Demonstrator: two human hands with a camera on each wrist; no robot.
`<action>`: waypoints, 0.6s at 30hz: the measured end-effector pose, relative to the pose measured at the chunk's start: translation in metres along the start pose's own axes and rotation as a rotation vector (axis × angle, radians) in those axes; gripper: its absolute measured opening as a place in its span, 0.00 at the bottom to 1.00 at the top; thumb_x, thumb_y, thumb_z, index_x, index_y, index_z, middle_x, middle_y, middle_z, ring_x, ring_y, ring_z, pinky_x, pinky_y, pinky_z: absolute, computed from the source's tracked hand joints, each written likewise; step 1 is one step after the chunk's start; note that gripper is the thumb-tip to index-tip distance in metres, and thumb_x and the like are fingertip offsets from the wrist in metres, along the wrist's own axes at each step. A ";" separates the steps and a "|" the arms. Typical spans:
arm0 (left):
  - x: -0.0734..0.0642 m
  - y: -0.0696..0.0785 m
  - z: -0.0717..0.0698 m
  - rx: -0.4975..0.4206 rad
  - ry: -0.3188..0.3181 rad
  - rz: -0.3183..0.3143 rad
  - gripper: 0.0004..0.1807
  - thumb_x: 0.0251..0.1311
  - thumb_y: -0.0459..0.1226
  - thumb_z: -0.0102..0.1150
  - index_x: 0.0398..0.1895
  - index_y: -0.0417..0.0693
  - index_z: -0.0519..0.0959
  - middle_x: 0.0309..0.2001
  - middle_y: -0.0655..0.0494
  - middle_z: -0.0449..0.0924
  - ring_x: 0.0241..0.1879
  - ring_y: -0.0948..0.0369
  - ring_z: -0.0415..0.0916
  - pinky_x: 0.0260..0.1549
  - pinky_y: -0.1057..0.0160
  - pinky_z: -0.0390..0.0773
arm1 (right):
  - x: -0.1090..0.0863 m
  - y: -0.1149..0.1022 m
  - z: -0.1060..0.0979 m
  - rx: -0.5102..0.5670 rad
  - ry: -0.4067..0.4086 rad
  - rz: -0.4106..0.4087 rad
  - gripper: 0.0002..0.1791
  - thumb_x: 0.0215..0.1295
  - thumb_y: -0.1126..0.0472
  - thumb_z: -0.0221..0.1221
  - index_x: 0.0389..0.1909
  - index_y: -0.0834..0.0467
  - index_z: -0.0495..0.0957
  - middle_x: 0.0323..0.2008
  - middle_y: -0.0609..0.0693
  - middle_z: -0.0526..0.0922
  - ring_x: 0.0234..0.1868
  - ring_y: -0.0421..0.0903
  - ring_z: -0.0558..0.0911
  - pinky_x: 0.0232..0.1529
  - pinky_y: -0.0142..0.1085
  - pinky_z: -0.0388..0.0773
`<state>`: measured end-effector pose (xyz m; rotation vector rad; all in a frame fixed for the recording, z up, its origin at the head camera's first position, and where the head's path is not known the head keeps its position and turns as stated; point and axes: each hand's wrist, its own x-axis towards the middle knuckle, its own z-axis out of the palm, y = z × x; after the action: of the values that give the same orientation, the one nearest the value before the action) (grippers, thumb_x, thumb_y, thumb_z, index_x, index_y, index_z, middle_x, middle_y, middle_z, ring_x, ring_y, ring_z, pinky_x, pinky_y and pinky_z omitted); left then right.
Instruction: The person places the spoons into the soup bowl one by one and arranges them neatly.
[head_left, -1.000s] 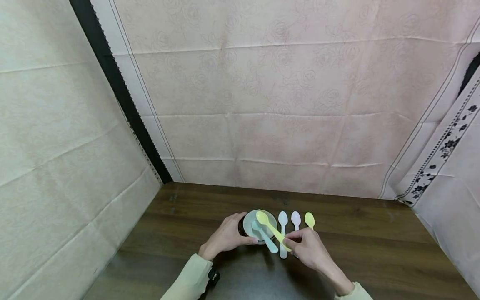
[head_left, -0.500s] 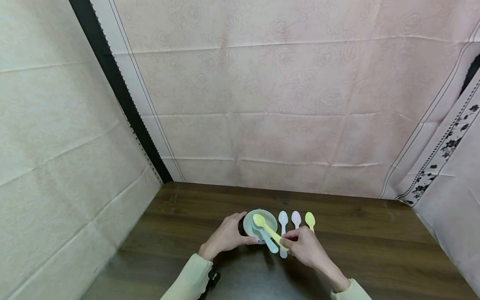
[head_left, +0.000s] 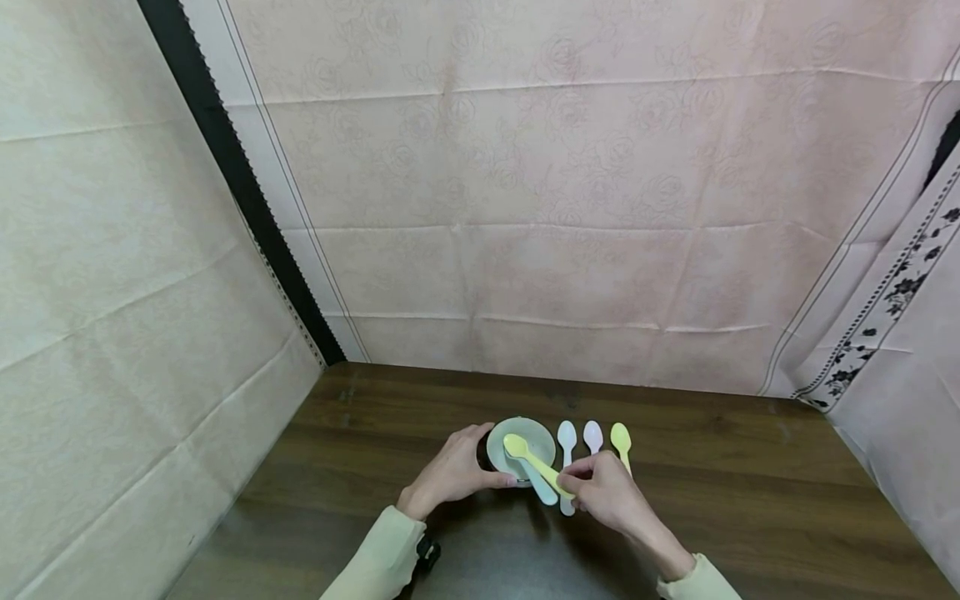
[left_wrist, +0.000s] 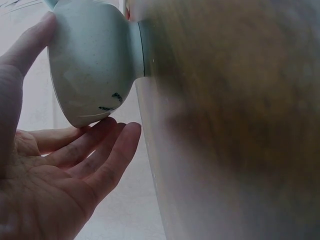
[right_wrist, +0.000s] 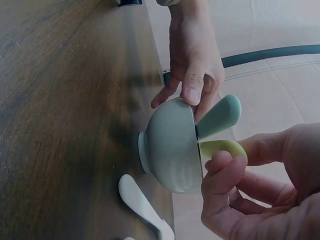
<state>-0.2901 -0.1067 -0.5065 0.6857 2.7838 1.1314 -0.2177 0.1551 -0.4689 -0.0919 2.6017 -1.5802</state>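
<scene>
My left hand (head_left: 457, 468) holds a pale green bowl (head_left: 542, 440), thumb at the near rim and fingers round its far side; the left wrist view shows the bowl's outer wall (left_wrist: 90, 60) between them. With thumb and fingers my right hand (head_left: 609, 493) pinches a yellow spoon (head_left: 532, 461) by its handle. That spoon's head is over the bowl's inside, and the right wrist view shows its handle (right_wrist: 222, 146) sticking out past the rim. A mint-green spoon (head_left: 543, 488) leans in the bowl, its head partly hidden under the yellow one.
Just right of the bowl, a white spoon (head_left: 567, 437), a lilac spoon (head_left: 592, 436) and a second yellow spoon (head_left: 621, 439) lie in a row on the brown wooden table (head_left: 712, 467). Pale cloth (head_left: 570, 208) hangs behind and at both sides.
The right hand has moved slightly left, taking the yellow spoon further over the bowl, so its head now covers that of the mint-green spoon. The left hand and bowl stay put.
</scene>
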 end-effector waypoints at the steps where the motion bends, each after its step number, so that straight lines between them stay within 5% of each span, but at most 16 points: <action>1: 0.000 0.000 0.000 0.001 0.000 0.001 0.53 0.56 0.59 0.83 0.78 0.41 0.73 0.71 0.44 0.81 0.70 0.47 0.79 0.68 0.41 0.80 | 0.000 0.000 0.000 0.005 -0.004 -0.004 0.06 0.70 0.67 0.67 0.36 0.65 0.91 0.23 0.48 0.85 0.23 0.42 0.81 0.24 0.30 0.74; 18: 0.000 0.002 0.000 0.010 -0.004 -0.018 0.53 0.56 0.58 0.83 0.79 0.40 0.72 0.74 0.41 0.78 0.74 0.42 0.76 0.71 0.39 0.78 | 0.001 0.000 0.006 0.056 -0.036 -0.012 0.07 0.70 0.67 0.66 0.38 0.67 0.91 0.23 0.47 0.84 0.23 0.41 0.81 0.24 0.29 0.77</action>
<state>-0.2895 -0.1055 -0.5049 0.6613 2.7884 1.1126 -0.2181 0.1494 -0.4717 -0.1306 2.5333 -1.6383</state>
